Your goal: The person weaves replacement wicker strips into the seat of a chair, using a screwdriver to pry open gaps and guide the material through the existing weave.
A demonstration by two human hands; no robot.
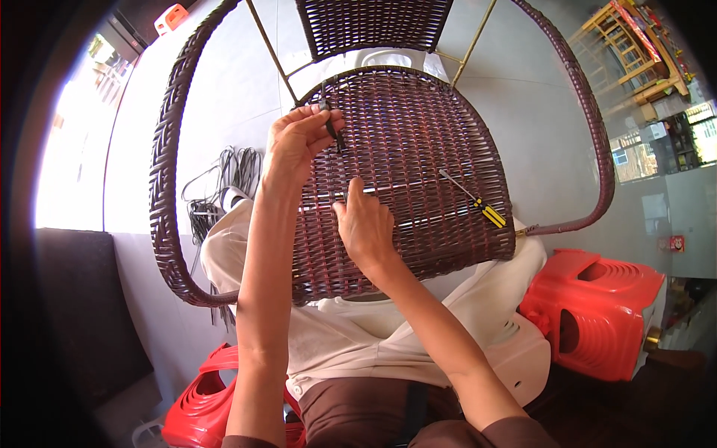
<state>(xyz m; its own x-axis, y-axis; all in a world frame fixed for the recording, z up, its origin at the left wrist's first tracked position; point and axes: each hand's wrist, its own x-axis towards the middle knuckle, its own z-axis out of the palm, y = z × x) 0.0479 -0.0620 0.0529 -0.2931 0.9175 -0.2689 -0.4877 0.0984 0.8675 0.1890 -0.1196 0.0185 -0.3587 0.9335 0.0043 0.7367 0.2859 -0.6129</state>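
Observation:
A dark brown woven rattan seat [418, 149] lies in front of me over my knees. Over its far left part, my left hand [299, 138] pinches a dark weaving strip [334, 131] between thumb and fingers; a short end hangs below them. Lower down, near the seat's middle, my right hand [366, 228] rests on the weave beside a narrow gap. Two of its digits stand apart, the others curl underneath, and nothing shows between them. A screwdriver [487, 211] with a yellow and black handle lies on the seat to the right.
Thick woven frame arms [170, 142] curve around both sides, with a woven backrest [373, 30] beyond. Loose dark strips [237, 170] lie at left. Red plastic stools [597, 317] stand at right and lower left [196, 409]. A wooden rack [635, 56] stands far right.

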